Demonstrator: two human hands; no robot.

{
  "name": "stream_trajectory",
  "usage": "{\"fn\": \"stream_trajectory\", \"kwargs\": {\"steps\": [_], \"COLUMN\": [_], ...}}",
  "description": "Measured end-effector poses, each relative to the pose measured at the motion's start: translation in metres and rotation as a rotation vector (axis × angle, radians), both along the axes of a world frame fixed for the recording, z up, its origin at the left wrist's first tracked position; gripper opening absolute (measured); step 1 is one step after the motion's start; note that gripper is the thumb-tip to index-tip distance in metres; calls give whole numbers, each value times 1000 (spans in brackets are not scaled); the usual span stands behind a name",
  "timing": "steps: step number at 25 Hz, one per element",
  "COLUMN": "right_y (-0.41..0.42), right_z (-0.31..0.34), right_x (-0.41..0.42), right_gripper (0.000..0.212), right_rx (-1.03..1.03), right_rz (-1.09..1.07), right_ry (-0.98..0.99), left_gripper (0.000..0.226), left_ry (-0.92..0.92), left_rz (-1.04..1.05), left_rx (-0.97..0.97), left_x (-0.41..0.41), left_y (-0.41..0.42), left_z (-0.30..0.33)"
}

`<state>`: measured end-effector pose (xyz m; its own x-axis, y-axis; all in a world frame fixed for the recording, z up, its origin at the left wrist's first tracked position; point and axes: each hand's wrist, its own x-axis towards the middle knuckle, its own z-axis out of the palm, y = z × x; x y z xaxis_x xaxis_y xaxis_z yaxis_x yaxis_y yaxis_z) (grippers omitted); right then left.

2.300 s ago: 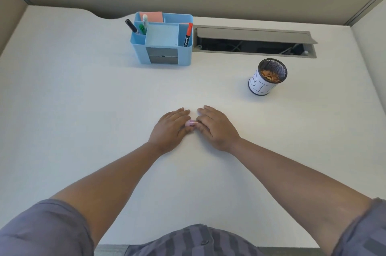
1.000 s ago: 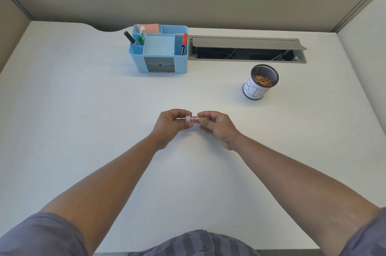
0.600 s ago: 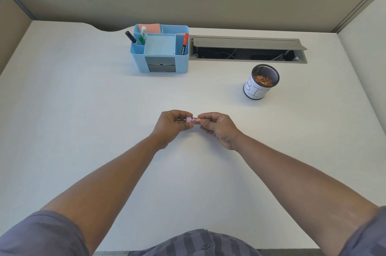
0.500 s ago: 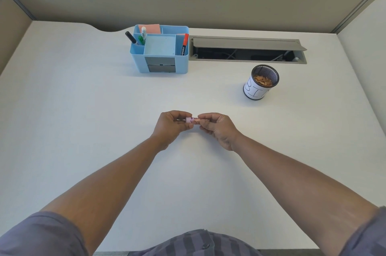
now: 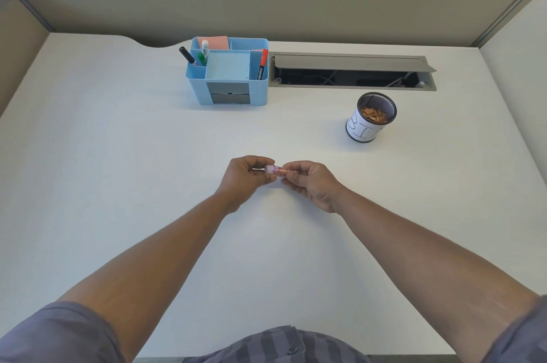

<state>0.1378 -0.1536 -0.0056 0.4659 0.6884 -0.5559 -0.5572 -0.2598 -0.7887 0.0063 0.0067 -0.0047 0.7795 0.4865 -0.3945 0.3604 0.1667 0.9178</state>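
A small pink tube-shaped object [image 5: 274, 169] is held level just above the middle of the white desk [image 5: 118, 155]. My left hand [image 5: 247, 177] pinches its left end between thumb and fingers. My right hand [image 5: 310, 182] pinches its right end, where a bit of orange shows. My fingers hide most of the object, so its exact shape is unclear.
A light blue desk organiser [image 5: 228, 71] with markers and sticky notes stands at the back. Right of it is an open cable tray [image 5: 352, 72] set into the desk. A black mesh cup [image 5: 370, 117] with a white label holds orange-brown bits. Partition walls enclose the desk.
Both hands lay flat on the desk over the pink object; they have since lifted it, each pinching one end. Over the last second they have hardly moved.
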Motion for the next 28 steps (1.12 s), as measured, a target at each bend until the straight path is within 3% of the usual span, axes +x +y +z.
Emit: {"fn": "stream_trajectory", "kwargs": {"steps": [6, 10, 17, 22, 28], "right_y": [2, 2, -3, -8, -13], "right_z": [4, 3, 0, -1, 10], "right_x": [-5, -6, -4, -9, -1], "right_gripper": [10, 17, 18, 19, 19], "right_rx": [-122, -205, -234, -177, -111], "right_rz": [111, 187, 221, 144, -85], "right_ry": [-277, -458, -580, -508, -529], "left_gripper": [24, 24, 21, 17, 14], "left_ry": [30, 31, -107, -162, -63], "left_rz": [-64, -117, 34, 98, 192], "left_rx": [162, 203, -180, -518, -502], "left_x": [-4, -7, -4, 1, 16], "left_y": [1, 8, 7, 3, -11], "left_z": [4, 6, 5, 0, -15]}}
